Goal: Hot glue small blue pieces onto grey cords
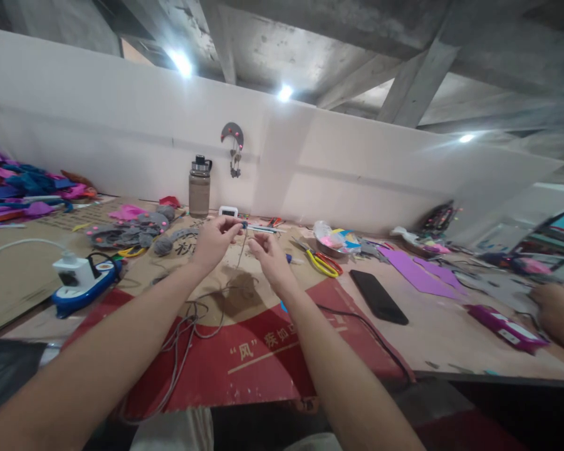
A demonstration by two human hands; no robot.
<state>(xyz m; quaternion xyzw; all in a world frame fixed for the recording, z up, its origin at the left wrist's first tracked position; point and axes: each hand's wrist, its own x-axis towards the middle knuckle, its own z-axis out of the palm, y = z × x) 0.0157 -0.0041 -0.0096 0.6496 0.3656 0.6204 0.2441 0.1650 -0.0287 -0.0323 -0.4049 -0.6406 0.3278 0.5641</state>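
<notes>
Both my arms reach out over the cardboard-covered table (432, 338). My left hand (214, 241) is closed in a pinch on a thin grey cord (241, 250) near a small blue-tipped tool (258, 228). My right hand (269, 254) is beside it, fingers curled and pinched on the same cord, which hangs down between the hands. More loops of grey cord (192, 319) lie on the cardboard below my wrists.
Yellow-handled scissors (322, 263), a black phone (378, 295), purple felt pieces (416, 272), a water bottle (200, 186), grey felt shapes (131, 235), a white and blue power strip (82, 279) and bright fabric scraps (23, 191) lie around. Another person's hand (557, 307) rests at the right.
</notes>
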